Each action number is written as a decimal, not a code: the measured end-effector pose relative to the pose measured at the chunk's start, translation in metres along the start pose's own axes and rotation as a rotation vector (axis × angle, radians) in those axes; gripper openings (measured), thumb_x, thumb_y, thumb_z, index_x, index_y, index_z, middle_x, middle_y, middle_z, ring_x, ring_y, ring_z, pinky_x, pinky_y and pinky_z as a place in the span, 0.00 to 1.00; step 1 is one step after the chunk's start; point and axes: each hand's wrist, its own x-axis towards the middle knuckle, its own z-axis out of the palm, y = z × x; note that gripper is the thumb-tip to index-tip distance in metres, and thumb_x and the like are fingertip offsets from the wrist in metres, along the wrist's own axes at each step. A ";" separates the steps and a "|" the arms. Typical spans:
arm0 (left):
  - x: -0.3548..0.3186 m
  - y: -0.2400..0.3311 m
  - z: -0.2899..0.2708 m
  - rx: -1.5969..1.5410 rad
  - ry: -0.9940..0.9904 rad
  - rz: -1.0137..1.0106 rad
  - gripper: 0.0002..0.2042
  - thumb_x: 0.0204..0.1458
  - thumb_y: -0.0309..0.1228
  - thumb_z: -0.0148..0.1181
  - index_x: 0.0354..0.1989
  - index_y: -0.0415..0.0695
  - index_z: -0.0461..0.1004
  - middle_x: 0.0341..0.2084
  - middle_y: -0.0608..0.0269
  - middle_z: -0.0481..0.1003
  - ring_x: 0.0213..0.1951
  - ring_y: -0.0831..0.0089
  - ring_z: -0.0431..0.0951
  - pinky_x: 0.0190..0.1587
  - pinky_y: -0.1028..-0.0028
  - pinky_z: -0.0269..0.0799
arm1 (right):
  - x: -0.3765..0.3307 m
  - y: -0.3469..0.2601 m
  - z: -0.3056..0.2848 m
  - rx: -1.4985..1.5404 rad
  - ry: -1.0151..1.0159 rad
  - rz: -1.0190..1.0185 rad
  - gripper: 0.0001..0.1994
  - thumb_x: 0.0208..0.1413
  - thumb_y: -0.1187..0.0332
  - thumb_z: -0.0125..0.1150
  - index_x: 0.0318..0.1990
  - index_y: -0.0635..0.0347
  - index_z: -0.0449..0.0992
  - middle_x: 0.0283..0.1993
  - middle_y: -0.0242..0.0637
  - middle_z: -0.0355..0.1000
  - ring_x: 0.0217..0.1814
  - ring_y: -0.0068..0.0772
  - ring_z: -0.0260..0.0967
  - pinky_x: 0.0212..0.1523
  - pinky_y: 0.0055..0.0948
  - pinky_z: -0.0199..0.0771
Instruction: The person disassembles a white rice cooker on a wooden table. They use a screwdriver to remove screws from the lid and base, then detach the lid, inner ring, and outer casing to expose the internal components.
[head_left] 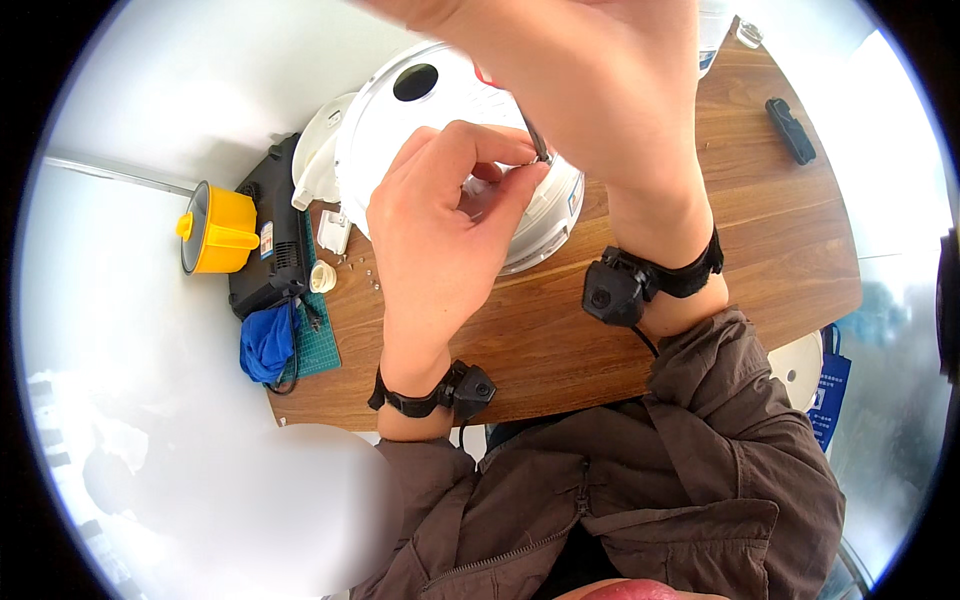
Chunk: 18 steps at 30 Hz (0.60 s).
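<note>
A large white round appliance housing (pixel 365 130), with a dark oval hole in its top, lies on the wooden table in front of me. Over its near side my left hand (pixel 440 200) is closed, thumb and forefinger pinched together at the tip of a dark metal shaft. What is between those fingertips is too small to make out. My right hand (pixel 600 90) is raised close above, its fingers mostly hidden behind its back. From under it the screwdriver's shaft (pixel 538 138) points down to the left fingertips, and a bit of red shows beside the hand.
Left of the housing are a white curved part (pixel 318 150), a small white piece (pixel 334 231), a cream ring (pixel 322 277) and scattered screws. A black case (pixel 275 240), yellow container (pixel 225 233), blue cloth (pixel 267 343) and green mat (pixel 322 345) sit beyond. A black object (pixel 790 130) lies right.
</note>
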 end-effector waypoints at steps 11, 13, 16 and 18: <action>0.000 0.000 -0.001 0.006 -0.011 -0.013 0.06 0.48 0.22 0.72 0.33 0.42 0.80 0.29 0.66 0.80 0.28 0.78 0.77 0.28 0.79 0.74 | 0.001 -0.001 0.003 -0.031 -0.046 0.007 0.31 0.70 0.44 0.44 0.68 0.61 0.62 0.45 0.46 0.76 0.41 0.34 0.78 0.35 0.22 0.80; 0.000 -0.001 0.000 -0.003 -0.010 -0.017 0.06 0.48 0.22 0.72 0.33 0.42 0.80 0.29 0.66 0.80 0.28 0.78 0.77 0.28 0.79 0.74 | 0.001 0.000 0.002 -0.027 -0.041 0.005 0.31 0.70 0.44 0.43 0.68 0.61 0.62 0.45 0.47 0.76 0.41 0.34 0.78 0.35 0.22 0.80; 0.001 -0.002 0.000 -0.006 -0.002 0.031 0.06 0.48 0.22 0.72 0.33 0.42 0.81 0.29 0.66 0.80 0.28 0.78 0.77 0.28 0.79 0.74 | 0.002 0.000 0.001 -0.033 -0.011 0.000 0.31 0.70 0.44 0.43 0.67 0.61 0.62 0.45 0.47 0.76 0.41 0.34 0.78 0.34 0.22 0.80; 0.001 -0.002 0.000 -0.007 -0.010 0.021 0.06 0.48 0.22 0.73 0.33 0.42 0.80 0.29 0.66 0.80 0.28 0.78 0.77 0.28 0.78 0.74 | 0.001 0.001 0.000 -0.034 -0.002 -0.006 0.31 0.70 0.44 0.43 0.67 0.61 0.62 0.45 0.47 0.76 0.41 0.34 0.78 0.34 0.22 0.80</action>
